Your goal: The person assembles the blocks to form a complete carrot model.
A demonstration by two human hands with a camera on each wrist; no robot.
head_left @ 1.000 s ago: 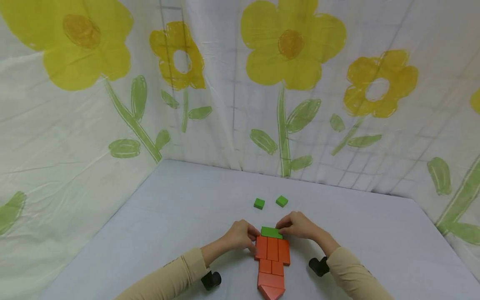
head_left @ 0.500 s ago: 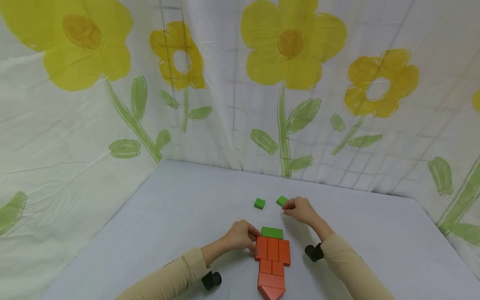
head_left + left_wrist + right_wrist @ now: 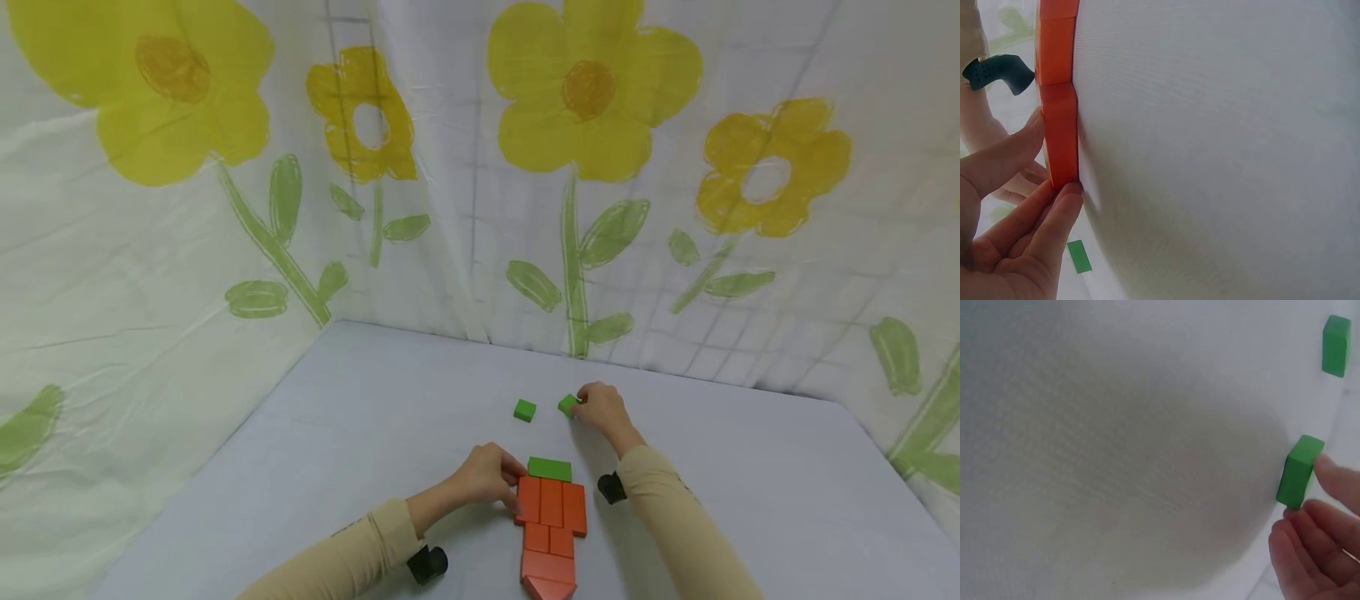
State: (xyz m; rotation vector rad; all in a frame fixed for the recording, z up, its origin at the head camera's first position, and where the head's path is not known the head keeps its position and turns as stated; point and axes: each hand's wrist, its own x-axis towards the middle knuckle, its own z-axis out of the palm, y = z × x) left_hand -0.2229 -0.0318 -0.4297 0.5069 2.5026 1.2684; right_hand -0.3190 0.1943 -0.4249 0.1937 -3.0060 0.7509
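Flat on the pale table lies a carrot shape of orange blocks, with a green bar block at its far end. My left hand grips the left corner of the orange blocks, thumb on one face and a fingertip at the end. Farther back sit two small green cubes. My right hand pinches the right green cube between thumb and fingertips. The left green cube stands alone.
White cloth printed with yellow flowers walls the table at the back and on both sides. Black wrist-camera mounts hang under both beige sleeves. Bare table spreads left and right of the blocks.
My right hand left the green bar block, reached back to the right green cube and now pinches it. The left hand stayed on the orange blocks.
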